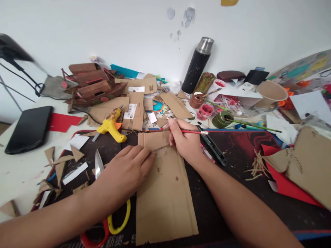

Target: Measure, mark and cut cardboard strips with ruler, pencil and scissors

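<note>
My right hand [184,139] is closed around a red-and-black pencil [192,132], its eraser end pointing right. The pencil's tip is hidden by my fingers, close to the top edge of a long strip of cardboard [165,199]. A smaller cardboard piece [157,140] lies across the strip's far end. My left hand [131,165] rests palm down with its fingers laid over the strip's left side. Partly under my left forearm are scissors [119,220] with red and yellow handles, their blades showing beyond the wrist.
A yellow glue gun [112,127] lies left of the strip, among cardboard scraps [60,168]. Behind stand a brown model boat [95,86], a black flask [198,63] and open paint jars [205,111]. A dark green cutter [213,148] lies beside my right hand; a black phone [29,129] sits far left.
</note>
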{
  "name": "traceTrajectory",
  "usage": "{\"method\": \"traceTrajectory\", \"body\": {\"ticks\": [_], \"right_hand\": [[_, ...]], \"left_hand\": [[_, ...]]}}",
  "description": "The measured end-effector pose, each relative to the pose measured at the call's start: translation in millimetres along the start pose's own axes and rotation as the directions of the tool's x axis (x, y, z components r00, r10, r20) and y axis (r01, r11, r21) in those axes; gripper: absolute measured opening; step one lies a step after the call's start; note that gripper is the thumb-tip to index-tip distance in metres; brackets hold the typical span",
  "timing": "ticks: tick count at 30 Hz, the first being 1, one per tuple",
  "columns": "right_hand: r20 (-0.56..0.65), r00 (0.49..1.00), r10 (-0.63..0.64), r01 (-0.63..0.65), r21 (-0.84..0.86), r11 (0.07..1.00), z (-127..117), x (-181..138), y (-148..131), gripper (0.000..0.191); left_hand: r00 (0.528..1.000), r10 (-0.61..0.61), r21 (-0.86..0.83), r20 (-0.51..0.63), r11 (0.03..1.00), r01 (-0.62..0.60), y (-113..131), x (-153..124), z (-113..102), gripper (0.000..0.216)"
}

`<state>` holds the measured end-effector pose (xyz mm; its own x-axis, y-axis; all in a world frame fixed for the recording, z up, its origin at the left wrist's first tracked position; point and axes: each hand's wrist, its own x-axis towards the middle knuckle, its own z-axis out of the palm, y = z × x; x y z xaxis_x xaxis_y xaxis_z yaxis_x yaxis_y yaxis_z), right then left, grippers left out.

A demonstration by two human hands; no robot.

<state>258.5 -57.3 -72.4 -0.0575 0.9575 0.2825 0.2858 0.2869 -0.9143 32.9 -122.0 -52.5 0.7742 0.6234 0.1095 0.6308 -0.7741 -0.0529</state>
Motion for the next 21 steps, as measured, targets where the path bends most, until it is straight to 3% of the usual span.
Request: {"method": "traceTrajectory", "body": {"ticks": [9, 13, 17, 21], "right_hand": [[-0.011, 1.000, -0.011, 0.011, 0.025, 1.000, -4.0, 6.2, 1.8, 0.055], [0.012, 1.000, -0.016, 0.017, -0.047, 0.999, -9.1, 10.0, 6.4, 0.049], [0.040, 0.994, -0.101, 0.107, -0.202, 0.974, -15.0, 13.7, 9.1, 0.041], [0.077, 0.971, -0.228, 0.241, -0.319, 0.917, -21.8, 17.7, 13.9, 0.019]], "left_hand": [[0.996, 0.086, -0.045, 0.006, 0.995, -0.086, 12.4, -1.5, -9.0, 0.027], [0.997, -0.063, 0.002, -0.049, 0.998, 0.063, -3.6, -2.5, -9.9, 0.017], [0.973, -0.213, 0.100, -0.090, 0.970, 0.222, -21.3, -2.8, -7.9, 0.037], [0.955, -0.297, 0.024, -0.009, 0.955, 0.297, -28.1, -1.6, -3.9, 0.051]]}}
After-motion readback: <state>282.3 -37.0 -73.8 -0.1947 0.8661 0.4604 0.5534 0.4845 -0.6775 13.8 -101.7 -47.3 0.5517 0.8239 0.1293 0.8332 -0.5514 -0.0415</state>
